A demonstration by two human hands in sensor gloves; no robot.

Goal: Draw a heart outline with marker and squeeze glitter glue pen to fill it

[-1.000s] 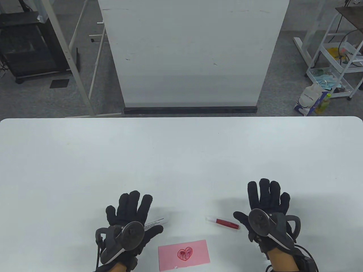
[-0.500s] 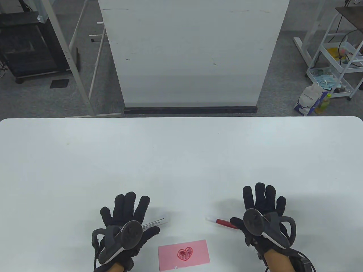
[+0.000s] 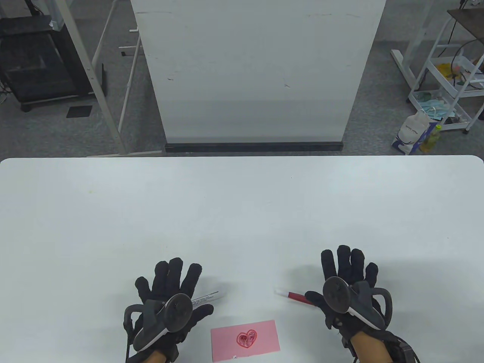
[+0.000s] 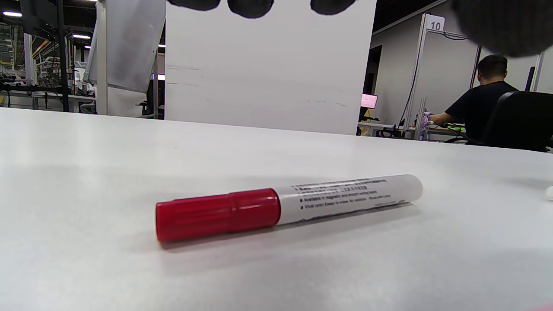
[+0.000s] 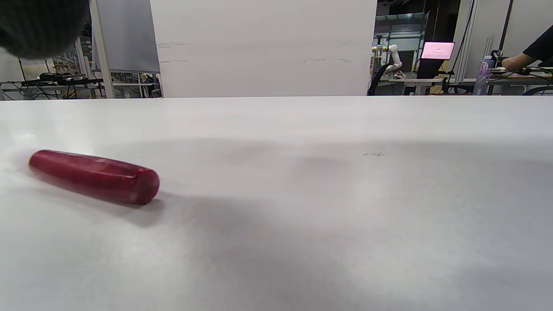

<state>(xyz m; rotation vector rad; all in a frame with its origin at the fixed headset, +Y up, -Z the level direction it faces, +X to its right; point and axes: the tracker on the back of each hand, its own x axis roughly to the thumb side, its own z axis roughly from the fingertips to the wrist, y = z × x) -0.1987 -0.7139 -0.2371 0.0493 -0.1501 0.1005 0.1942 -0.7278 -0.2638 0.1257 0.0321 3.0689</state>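
Left hand (image 3: 172,289) and right hand (image 3: 346,280) both lie flat, palms down, fingers spread, holding nothing.

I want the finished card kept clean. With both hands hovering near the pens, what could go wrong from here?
The glitter heart may still be wet; the left hand, close beside the pink card, could smear it. The marker and glitter glue pen lie loose on the table; either hand, especially the right hand, could nudge them rolling.

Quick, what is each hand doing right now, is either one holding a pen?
Left hand: open, fingers spread above the capped red marker, holding nothing.
Right hand: open, fingers straight, beside the red glitter glue pen, holding nothing.
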